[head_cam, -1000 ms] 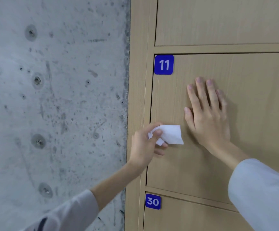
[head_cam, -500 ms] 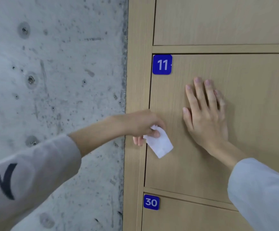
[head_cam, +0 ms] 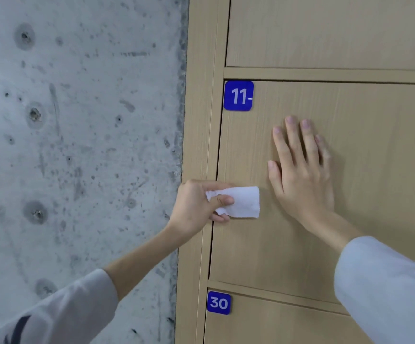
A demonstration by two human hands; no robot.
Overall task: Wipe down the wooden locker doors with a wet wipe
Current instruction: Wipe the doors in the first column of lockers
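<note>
Left hand (head_cam: 196,207): fingers and thumb pinch the wet wipe (head_cam: 241,201), centre of frame, at the left edge of locker door 11 (head_cam: 350,120).
Right hand (head_cam: 300,175): fingers straight, flat against that door, right of the wipe.

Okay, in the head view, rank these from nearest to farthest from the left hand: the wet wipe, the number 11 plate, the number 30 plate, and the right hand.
1. Wet wipe: pinched in the left hand itself.
2. Right hand: just right of the wipe, flat on the locker door.
3 and 4. Number 11 plate above and number 30 plate below: too close to call.
</note>
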